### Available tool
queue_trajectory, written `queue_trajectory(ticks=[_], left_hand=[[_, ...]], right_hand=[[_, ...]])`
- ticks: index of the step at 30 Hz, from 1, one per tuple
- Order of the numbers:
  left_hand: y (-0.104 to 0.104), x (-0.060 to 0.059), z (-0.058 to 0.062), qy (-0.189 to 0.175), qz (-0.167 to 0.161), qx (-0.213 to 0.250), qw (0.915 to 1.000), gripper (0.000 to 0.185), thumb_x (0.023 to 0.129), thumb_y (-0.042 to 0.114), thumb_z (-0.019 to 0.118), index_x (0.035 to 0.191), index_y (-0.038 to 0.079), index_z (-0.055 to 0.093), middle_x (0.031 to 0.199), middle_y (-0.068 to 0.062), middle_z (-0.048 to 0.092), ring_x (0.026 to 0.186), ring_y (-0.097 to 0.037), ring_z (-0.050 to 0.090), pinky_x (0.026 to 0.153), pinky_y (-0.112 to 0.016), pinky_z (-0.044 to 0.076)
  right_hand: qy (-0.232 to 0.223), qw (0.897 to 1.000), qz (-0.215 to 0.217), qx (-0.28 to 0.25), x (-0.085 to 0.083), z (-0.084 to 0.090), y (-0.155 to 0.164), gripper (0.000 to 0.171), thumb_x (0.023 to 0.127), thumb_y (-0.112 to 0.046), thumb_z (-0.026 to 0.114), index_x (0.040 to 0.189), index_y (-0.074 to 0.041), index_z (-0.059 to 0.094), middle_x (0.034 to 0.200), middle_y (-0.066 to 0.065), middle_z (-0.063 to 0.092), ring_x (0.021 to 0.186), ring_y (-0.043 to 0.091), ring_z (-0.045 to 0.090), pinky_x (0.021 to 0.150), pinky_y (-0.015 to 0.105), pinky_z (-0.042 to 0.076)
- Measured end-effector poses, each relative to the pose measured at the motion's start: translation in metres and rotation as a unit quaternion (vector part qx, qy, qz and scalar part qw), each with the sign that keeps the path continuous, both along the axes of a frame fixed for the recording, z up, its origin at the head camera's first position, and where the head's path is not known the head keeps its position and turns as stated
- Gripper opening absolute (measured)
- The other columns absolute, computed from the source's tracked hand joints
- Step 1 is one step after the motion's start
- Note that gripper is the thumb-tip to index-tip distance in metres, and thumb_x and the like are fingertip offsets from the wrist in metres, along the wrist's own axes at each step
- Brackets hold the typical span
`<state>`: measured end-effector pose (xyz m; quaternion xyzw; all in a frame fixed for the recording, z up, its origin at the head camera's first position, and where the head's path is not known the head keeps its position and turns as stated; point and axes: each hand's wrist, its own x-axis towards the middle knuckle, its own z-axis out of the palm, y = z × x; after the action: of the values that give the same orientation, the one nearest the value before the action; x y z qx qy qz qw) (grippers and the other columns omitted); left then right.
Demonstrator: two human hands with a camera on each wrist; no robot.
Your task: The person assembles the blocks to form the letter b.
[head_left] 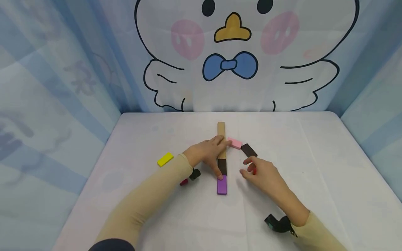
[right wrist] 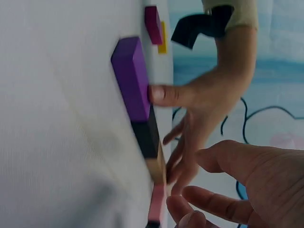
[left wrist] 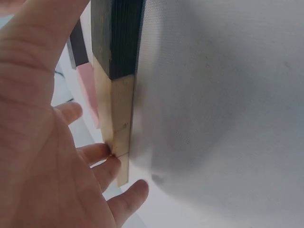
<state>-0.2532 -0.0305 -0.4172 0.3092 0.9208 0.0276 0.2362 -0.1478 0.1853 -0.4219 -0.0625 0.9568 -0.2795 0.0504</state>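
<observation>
A straight row of wooden blocks runs away from me in the head view: purple block [head_left: 222, 185] nearest, then a dark brown block [head_left: 222, 166], then natural wood [head_left: 221, 128]. My left hand [head_left: 209, 151] spreads over this row, thumb at the purple block's far end and fingertips by the natural wood. From the row's right side a pink block [head_left: 235, 143] and a second dark brown block [head_left: 249, 150] slant toward me. My right hand [head_left: 265, 174] hovers beside them with loosely bent, parted fingers. Beneath those fingers shows a bit of a red block [head_left: 254, 171], mostly hidden.
A yellow block [head_left: 165, 159] lies left of the left forearm. Partly behind that sleeve is a magenta block [head_left: 184, 182]. Black wrist cameras sit on both wrists, the right one [head_left: 277, 223] low over the white table [head_left: 314, 167]. A printed curtain [head_left: 232, 94] stands behind.
</observation>
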Motion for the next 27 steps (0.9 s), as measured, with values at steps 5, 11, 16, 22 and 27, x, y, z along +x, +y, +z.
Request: queue_trajectory(ticks=[5, 11, 16, 22, 27], left_hand=[[0.002, -0.003, 0.003, -0.005, -0.009, -0.004, 0.9999, 0.136, 0.065, 0.07, 0.088, 0.167, 0.033, 0.007, 0.175, -0.012, 0.0, 0.158, -0.033, 0.022, 0.121, -0.053, 0.036], [0.002, -0.013, 0.012, -0.032, -0.01, -0.009, 0.9994, 0.127, 0.073, 0.067, 0.085, 0.168, 0.031, 0.009, 0.175, -0.009, 0.001, 0.161, -0.031, 0.015, 0.124, -0.055, 0.03], [-0.002, -0.016, 0.012, -0.05, -0.018, -0.004, 0.9986, 0.124, 0.077, 0.064, 0.084, 0.168, 0.026, 0.009, 0.176, -0.009, 0.0, 0.162, -0.026, 0.008, 0.127, -0.051, 0.024], [-0.005, -0.016, 0.009, -0.042, -0.017, -0.015, 0.9989, 0.127, 0.076, 0.068, 0.082, 0.168, 0.026, 0.005, 0.176, -0.005, -0.002, 0.162, -0.025, 0.007, 0.127, -0.053, 0.024], [-0.003, -0.015, 0.01, -0.032, -0.018, -0.026, 0.999, 0.129, 0.074, 0.071, 0.082, 0.168, 0.028, 0.006, 0.176, -0.007, 0.0, 0.161, -0.027, 0.011, 0.126, -0.053, 0.028]], right_hand=[[-0.01, 0.999, 0.054, -0.003, 0.017, 0.008, -0.039, 0.024, 0.09, -0.024, 0.08, 0.109, -0.012, 0.073, 0.09, 0.0, 0.071, 0.074, 0.014, 0.06, 0.062, 0.027, 0.05], [0.06, 0.978, 0.201, -0.019, 0.041, 0.004, -0.088, 0.02, 0.089, -0.02, 0.08, 0.105, -0.009, 0.074, 0.093, 0.0, 0.068, 0.079, 0.014, 0.064, 0.068, 0.027, 0.056], [0.099, 0.962, 0.252, -0.004, 0.044, -0.009, -0.128, 0.034, 0.093, -0.022, 0.076, 0.123, -0.006, 0.071, 0.123, 0.007, 0.067, 0.099, 0.02, 0.071, 0.086, 0.034, 0.061], [0.122, 0.957, 0.249, 0.085, 0.041, -0.019, -0.159, 0.051, 0.096, -0.031, 0.073, 0.139, -0.003, 0.063, 0.143, 0.009, 0.062, 0.111, 0.025, 0.069, 0.093, 0.037, 0.058], [0.119, 0.951, 0.249, 0.143, 0.044, -0.021, -0.165, 0.059, 0.095, -0.037, 0.074, 0.143, -0.006, 0.062, 0.15, 0.004, 0.059, 0.105, 0.024, 0.068, 0.086, 0.037, 0.056]])
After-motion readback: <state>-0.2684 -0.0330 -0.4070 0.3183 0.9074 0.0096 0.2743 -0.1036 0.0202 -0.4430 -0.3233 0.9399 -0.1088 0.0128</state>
